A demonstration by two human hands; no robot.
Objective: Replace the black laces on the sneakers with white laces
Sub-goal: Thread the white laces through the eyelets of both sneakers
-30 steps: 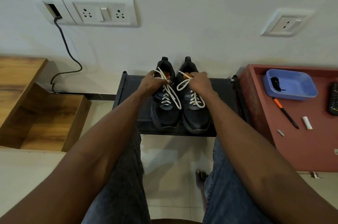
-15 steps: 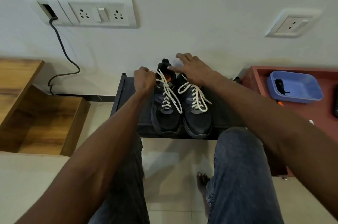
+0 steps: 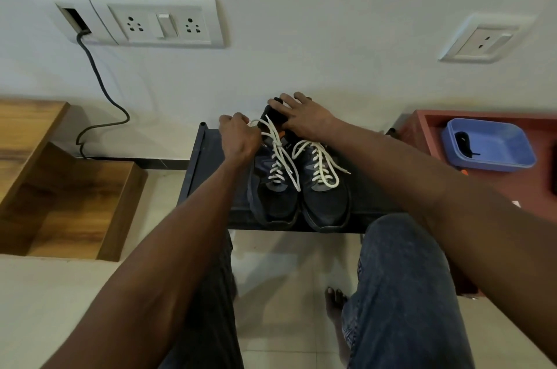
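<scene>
Soft, even indoor light fills the scene, moderately dim, with no glare. The wall (image 3: 301,37) shades darker toward its lower part. Faint shadows of the legs fall on the pale floor tiles (image 3: 286,272). Wide-angle distortion tilts the switch plates (image 3: 162,25) and stretches the forearms at the frame edges. Focus is fairly sharp centrally, softer toward the borders

A low black metal rack (image 3: 208,163) by the wall carries a pair of dark sneakers with white laces (image 3: 298,184) side by side at its middle, toes toward six o'clock, heels toward twelve o'clock.
</scene>
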